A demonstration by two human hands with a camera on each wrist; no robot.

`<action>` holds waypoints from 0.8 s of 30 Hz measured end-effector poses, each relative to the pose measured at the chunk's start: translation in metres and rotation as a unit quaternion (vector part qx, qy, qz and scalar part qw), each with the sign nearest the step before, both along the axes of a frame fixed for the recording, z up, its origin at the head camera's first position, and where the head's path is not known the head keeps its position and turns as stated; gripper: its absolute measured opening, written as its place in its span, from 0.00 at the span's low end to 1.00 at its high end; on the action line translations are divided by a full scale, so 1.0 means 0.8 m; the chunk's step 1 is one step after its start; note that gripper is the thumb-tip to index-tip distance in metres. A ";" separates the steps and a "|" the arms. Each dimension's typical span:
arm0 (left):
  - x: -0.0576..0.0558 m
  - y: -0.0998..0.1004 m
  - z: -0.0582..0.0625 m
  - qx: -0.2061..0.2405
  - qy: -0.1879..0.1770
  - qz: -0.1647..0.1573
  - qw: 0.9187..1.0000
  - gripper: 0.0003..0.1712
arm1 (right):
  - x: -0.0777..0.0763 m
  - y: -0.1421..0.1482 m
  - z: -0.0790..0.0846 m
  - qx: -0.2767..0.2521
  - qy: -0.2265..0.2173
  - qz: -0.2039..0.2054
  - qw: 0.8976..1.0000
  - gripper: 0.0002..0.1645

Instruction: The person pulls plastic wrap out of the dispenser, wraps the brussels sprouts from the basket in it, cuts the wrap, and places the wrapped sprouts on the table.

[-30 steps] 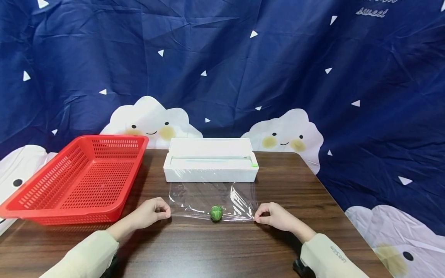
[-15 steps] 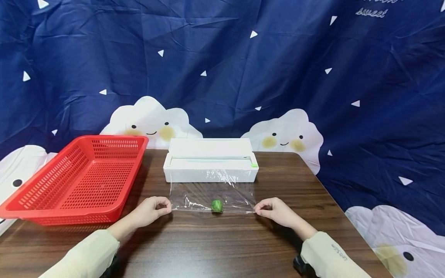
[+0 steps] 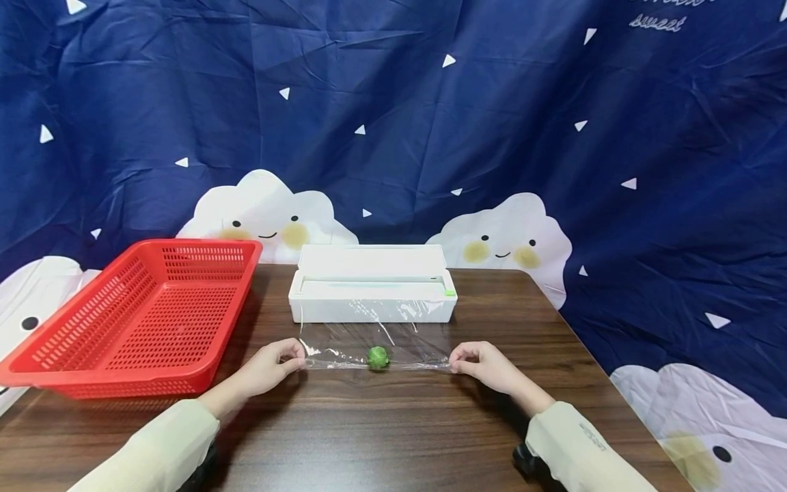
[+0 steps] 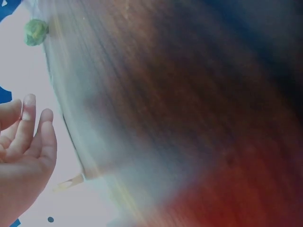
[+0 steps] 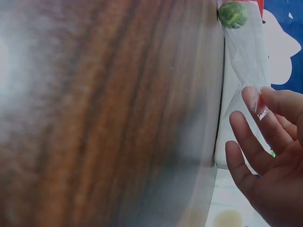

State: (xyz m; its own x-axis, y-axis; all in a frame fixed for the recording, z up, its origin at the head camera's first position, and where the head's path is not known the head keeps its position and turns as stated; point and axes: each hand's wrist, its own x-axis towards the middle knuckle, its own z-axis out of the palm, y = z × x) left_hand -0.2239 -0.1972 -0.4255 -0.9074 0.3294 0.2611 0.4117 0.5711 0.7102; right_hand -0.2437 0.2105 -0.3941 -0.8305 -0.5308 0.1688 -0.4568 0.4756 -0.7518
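Note:
A clear sheet of cling film (image 3: 344, 335) runs from the white dispenser box (image 3: 372, 312) toward the person. My left hand (image 3: 273, 364) pinches the near left corner of the film between thumb and index finger. At the near right corner, my right hand (image 3: 486, 365) pinches it the same way; in the right wrist view the film (image 5: 244, 61) gathers at those fingertips while the other fingers spread loosely. A Brussels sprout (image 3: 378, 357) sits at the middle of the film's near edge, between both hands, with film around it.
The dispenser's lid (image 3: 372, 258) stands raised at the back. To the left, a red plastic basket (image 3: 175, 324) with slotted walls stands on the brown wooden table (image 3: 369, 437). Behind hangs a dark blue cloth (image 3: 393, 123) with clouds.
Both hands have shifted slightly forward toward the dispenser, carrying the film's near edge along. The Brussels sprout has rolled and moved forward with the film. Basket and dispenser stay put.

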 end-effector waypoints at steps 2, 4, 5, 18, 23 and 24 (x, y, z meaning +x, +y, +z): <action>-0.003 0.000 0.000 0.009 -0.004 0.004 1.000 0.07 | -0.009 0.003 -0.007 -0.001 0.001 -0.003 1.000 0.02; -0.006 0.000 -0.001 0.021 -0.010 0.005 1.000 0.07 | -0.015 0.005 -0.013 -0.006 0.002 -0.003 1.000 0.02; -0.007 0.001 -0.001 0.029 -0.017 0.006 0.999 0.06 | -0.017 0.006 -0.014 -0.009 0.003 -0.003 1.000 0.02; -0.018 0.003 0.002 0.123 -0.087 0.004 0.989 0.03 | -0.015 -0.007 0.009 -0.044 -0.054 -0.039 0.997 0.06; -0.023 0.005 0.002 0.121 -0.095 0.019 0.988 0.03 | -0.035 0.000 -0.006 -0.071 -0.089 -0.038 0.993 0.08; -0.025 0.005 0.002 0.119 -0.094 0.021 0.988 0.03 | -0.039 0.001 -0.010 -0.075 -0.092 -0.041 0.992 0.09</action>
State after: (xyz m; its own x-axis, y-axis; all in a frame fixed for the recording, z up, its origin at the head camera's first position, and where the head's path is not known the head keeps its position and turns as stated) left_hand -0.2439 -0.1931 -0.4239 -0.9589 0.2395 0.1522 0.2389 0.3921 0.8883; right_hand -0.2748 0.2114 -0.4022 -0.8935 -0.4412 0.0833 -0.2708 0.3815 -0.8838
